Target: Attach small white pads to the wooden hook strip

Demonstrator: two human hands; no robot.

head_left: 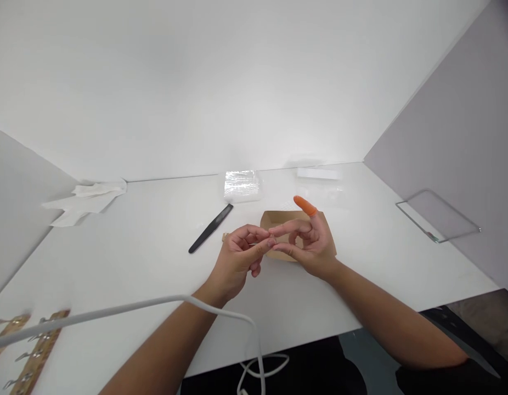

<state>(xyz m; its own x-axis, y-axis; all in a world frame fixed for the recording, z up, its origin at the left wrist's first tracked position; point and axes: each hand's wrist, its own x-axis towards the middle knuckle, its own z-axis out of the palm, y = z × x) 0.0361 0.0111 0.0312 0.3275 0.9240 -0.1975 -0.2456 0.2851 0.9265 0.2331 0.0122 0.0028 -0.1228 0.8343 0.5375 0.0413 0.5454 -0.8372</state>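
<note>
In front of me, my left hand [243,255] and my right hand [314,247] meet fingertip to fingertip. Each pinches with thumb and forefinger; whatever lies between them is too small to make out. One raised finger of my right hand wears an orange finger cot [305,205]. Behind and partly below the hands stands a brown paper tray [328,233], much of it hidden by my right hand. A small tan piece [225,237] shows just behind my left hand. Left of that, a black, slender tool like tweezers [210,228] lies slantwise on the table.
A clear plastic packet [241,186] and a white strip-shaped box [319,173] lie along the back wall. White tissues [89,200] are at left, a wire frame [439,216] at right. Wooden hook racks [40,351] sit front left. A white cable [134,303] crosses before my left forearm.
</note>
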